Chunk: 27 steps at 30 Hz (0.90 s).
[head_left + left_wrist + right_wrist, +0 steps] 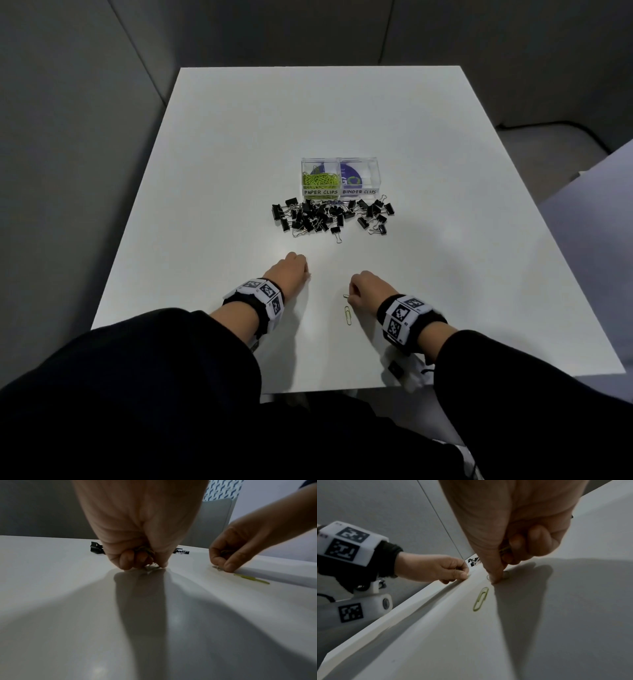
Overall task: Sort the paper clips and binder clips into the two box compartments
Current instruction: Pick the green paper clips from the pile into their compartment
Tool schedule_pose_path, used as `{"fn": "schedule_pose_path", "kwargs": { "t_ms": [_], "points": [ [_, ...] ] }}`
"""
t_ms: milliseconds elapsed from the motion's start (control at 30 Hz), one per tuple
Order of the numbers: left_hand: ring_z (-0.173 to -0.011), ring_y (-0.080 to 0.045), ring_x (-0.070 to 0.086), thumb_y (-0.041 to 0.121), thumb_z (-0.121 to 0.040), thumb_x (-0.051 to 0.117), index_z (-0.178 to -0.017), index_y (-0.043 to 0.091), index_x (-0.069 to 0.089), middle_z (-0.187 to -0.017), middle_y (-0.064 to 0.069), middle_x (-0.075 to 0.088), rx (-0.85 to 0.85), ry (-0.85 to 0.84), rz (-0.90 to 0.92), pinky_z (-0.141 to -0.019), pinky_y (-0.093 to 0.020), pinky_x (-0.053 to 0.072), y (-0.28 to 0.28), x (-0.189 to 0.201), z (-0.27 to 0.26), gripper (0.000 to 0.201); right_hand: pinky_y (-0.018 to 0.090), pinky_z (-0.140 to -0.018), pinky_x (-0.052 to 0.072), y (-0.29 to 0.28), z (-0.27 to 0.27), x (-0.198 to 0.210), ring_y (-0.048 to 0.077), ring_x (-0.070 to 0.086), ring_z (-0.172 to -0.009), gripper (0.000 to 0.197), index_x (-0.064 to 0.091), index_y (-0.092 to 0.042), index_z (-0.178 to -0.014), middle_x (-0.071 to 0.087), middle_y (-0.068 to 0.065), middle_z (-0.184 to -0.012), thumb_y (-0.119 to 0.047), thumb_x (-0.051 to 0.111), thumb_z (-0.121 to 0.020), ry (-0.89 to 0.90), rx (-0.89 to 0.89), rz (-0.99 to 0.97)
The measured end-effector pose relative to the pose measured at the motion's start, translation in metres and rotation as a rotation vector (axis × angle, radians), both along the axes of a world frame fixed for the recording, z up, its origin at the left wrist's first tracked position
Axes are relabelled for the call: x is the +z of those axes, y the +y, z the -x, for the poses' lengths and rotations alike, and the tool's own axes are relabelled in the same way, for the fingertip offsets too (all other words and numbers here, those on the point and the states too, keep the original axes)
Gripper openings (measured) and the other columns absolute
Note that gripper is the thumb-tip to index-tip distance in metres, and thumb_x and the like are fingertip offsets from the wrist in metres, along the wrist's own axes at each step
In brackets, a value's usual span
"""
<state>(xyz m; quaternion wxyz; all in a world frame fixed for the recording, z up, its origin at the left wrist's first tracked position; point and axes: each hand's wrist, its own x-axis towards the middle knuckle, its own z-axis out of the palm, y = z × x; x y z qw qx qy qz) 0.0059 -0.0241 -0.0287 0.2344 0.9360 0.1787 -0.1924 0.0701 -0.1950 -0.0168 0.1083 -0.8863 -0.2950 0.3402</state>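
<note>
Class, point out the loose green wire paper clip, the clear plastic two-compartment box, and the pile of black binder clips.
Green wire paper clip (348,315), head view, its middle.
Clear plastic box (373,178), head view, right wall.
Black binder clips (318,216), head view, pile's centre.

box (339,161): 1 | compartments: 2 | loose green paper clip (348,315): 1 | hands: 2

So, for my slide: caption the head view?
Both hands pinch paper clips off the table.
</note>
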Motion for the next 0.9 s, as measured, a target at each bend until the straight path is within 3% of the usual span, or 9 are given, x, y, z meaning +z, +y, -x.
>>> {"fn": "schedule_pose_path", "kwargs": {
  "t_ms": [167,300,400,500,600,800,900],
  "points": [
    [-0.101,-0.031,0.055,0.015,-0.096,0.037,-0.106,0.004,0.049,-0.116,-0.015,0.055,0.010,-0.049,0.062,-0.084,-0.033,0.040,0.004,0.004,0.012,0.019,0.031,-0.068,0.035,-0.010,0.005,0.006,0.025,0.047,-0.076,0.003,0.039,-0.011,-0.091,0.053,0.009,-0.085,-0.009,0.042,-0.091,0.046,-0.085,-0.086],
    [-0.110,-0.031,0.054,0.017,-0.098,0.031,-0.118,0.008,0.049,-0.127,-0.012,0.052,0.028,-0.036,0.070,-0.093,-0.034,0.040,0.007,0.006,0.018,0.029,0.031,-0.071,0.038,-0.014,0.008,0.012,0.027,0.053,-0.082,0.021,0.048,-0.007,-0.111,0.060,0.013,-0.092,-0.011,0.038,-0.092,0.065,-0.088,-0.018],
    [-0.104,-0.033,0.057,0.012,-0.095,0.034,-0.109,0.005,0.054,-0.120,-0.017,0.057,-0.051,0.022,0.006,-0.088,-0.036,0.043,0.006,0.010,0.018,0.026,0.029,-0.074,0.036,-0.012,0.010,0.013,0.030,0.057,-0.101,0.026,0.055,-0.002,-0.106,0.062,0.016,-0.113,-0.016,0.038,-0.093,0.046,-0.032,0.067],
    [-0.111,-0.032,0.055,0.009,-0.095,0.037,-0.113,0.002,0.055,-0.121,-0.017,0.059,-0.123,0.088,-0.024,-0.092,-0.034,0.042,0.002,0.018,0.014,0.027,0.030,-0.072,0.039,-0.009,0.015,0.010,0.029,0.059,-0.100,0.032,0.058,-0.004,-0.100,0.063,0.012,-0.107,-0.034,0.053,-0.089,0.001,0.032,0.102],
    [-0.116,-0.030,0.052,0.007,-0.094,0.039,-0.117,0.005,0.055,-0.126,-0.014,0.057,-0.157,0.097,-0.021,-0.094,-0.032,0.040,0.001,0.025,0.011,0.028,0.032,-0.074,0.046,-0.004,0.018,0.006,0.031,0.061,-0.096,0.027,0.060,-0.003,-0.098,0.064,0.014,-0.107,-0.025,0.061,-0.081,-0.043,0.087,0.137],
    [-0.115,-0.027,0.053,0.010,-0.095,0.037,-0.115,0.008,0.058,-0.126,-0.011,0.058,-0.206,0.160,-0.002,-0.094,-0.030,0.040,0.004,0.031,0.010,0.028,0.035,-0.084,0.049,0.001,0.009,0.007,0.034,0.061,-0.102,0.022,0.062,0.003,-0.099,0.065,0.020,-0.110,-0.012,0.049,-0.090,0.003,0.178,0.150],
    [-0.115,-0.026,0.054,0.012,-0.096,0.038,-0.113,0.008,0.058,-0.126,-0.008,0.059,-0.205,0.169,0.002,-0.095,-0.030,0.040,0.007,0.029,0.007,0.026,0.036,-0.083,0.047,0.000,0.004,0.006,0.034,0.059,-0.100,0.009,0.051,-0.009,-0.085,0.063,0.021,-0.111,-0.012,0.044,-0.090,0.013,0.253,0.146]
  ]
}}
